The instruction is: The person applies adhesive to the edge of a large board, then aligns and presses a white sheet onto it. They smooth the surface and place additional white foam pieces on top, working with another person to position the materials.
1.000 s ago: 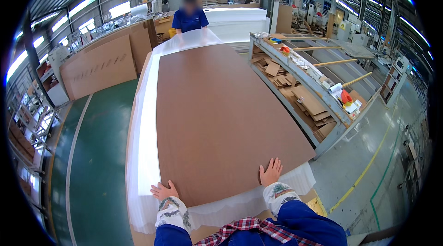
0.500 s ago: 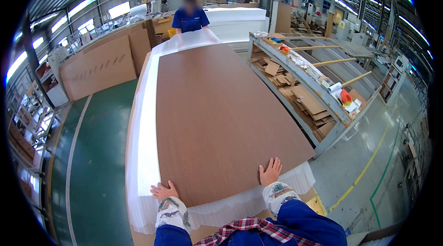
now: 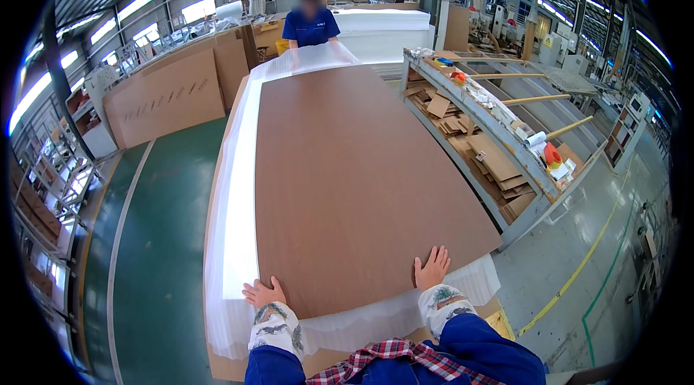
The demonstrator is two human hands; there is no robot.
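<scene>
A long brown wood-grain panel (image 3: 340, 168) lies flat on a sheet of white foam wrap (image 3: 235, 211) that sticks out on its left side and near end. My left hand (image 3: 263, 292) rests palm down on the panel's near left corner, fingers spread. My right hand (image 3: 432, 269) presses flat on the near edge toward the right corner. Both hold nothing. At the far end a person in a blue shirt (image 3: 311, 23) stands with both hands on the foam wrap.
A metal rack (image 3: 491, 132) with cardboard scraps, tape rolls and wooden bars runs along the right. Large cardboard sheets (image 3: 173, 92) lean at the left beside the green floor (image 3: 159, 240). A stack of white foam (image 3: 383, 23) stands behind the far person.
</scene>
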